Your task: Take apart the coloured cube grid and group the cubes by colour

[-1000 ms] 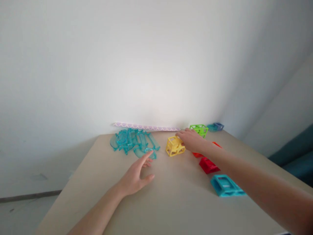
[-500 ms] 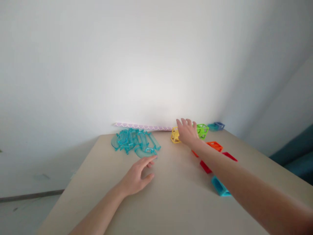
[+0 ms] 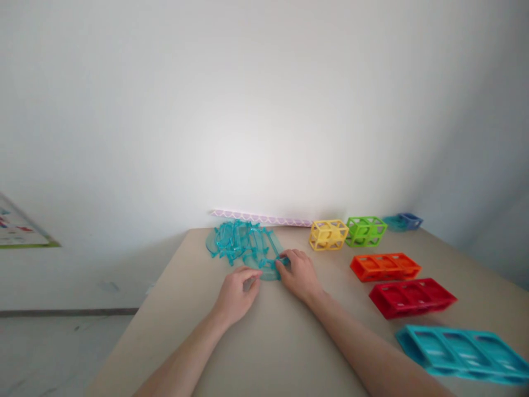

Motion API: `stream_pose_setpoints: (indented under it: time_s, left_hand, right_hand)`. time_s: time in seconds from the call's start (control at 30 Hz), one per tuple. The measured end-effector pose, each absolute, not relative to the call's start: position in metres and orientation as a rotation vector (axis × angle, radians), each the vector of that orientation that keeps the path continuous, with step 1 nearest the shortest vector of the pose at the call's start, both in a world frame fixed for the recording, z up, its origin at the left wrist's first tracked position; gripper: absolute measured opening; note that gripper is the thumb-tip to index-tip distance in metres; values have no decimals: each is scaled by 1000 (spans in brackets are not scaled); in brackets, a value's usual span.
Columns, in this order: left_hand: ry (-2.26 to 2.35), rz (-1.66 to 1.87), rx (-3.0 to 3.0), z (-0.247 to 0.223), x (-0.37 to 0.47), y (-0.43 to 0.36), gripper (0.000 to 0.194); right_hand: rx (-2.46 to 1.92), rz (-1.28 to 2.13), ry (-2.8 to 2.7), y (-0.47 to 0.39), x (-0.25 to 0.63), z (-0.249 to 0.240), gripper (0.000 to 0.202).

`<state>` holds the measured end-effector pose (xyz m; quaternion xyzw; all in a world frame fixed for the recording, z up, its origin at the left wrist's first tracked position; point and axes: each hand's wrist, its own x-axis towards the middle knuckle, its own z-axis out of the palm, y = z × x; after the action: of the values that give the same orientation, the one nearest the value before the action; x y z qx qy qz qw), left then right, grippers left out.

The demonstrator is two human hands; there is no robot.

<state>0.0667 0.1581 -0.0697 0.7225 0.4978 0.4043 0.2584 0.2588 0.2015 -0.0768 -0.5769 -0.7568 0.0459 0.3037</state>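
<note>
My right hand (image 3: 301, 274) pinches the right end of a curved, see-through teal track piece (image 3: 269, 272) at the near edge of a heap of teal track pieces (image 3: 235, 240). My left hand (image 3: 237, 293) is at the same piece's near left edge, thumb and forefinger drawn almost together on it; the exact contact is hard to see. The curved piece lies flat on the table. Several straight teal pieces lie tangled behind it.
To the right stand a yellow frame block (image 3: 328, 235), a green frame block (image 3: 366, 231), an orange block (image 3: 385, 267), a red block (image 3: 413, 298) and a teal block (image 3: 463, 353). A blue block (image 3: 410, 221) is at the back right corner. A patterned strip (image 3: 262, 218) lies along the wall.
My right hand has come back from the yellow and green blocks, leftward to the curved track piece. My left hand's thumb and forefinger have drawn together. The view has turned left.
</note>
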Motion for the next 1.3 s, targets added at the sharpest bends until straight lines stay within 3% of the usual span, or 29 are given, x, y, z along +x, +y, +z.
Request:
stream_pose_setpoints:
  time_s: [0.17, 0.37, 0.63, 0.77, 0.87, 1.03, 1.3]
  left_hand:
    - [1412, 1108, 1905, -72, 67, 162, 18]
    - [1475, 1091, 1850, -74, 66, 164, 28]
    - [1150, 1336, 1373, -78, 67, 165, 46]
    - [1066, 1456, 976, -76, 70, 168, 34]
    - [1026, 1494, 818, -71, 71, 171, 23]
    - [990, 1461, 757, -64, 68, 171, 12]
    - [844, 1410, 866, -62, 70, 161, 68]
  right_hand:
    - [-1523, 214, -1867, 204, 256, -80, 24]
    - [-1485, 237, -1553, 203, 258, -81, 19]
    - [-865, 264, -1870, 174, 245, -63, 13]
    - [-668, 314, -2113, 165, 239, -58, 7]
    - [-606, 441, -2167, 164, 240, -61, 18]
    - [-967, 517, -1882, 192, 247, -79, 19]
    - [-1273, 536, -1881, 262, 235, -87, 47]
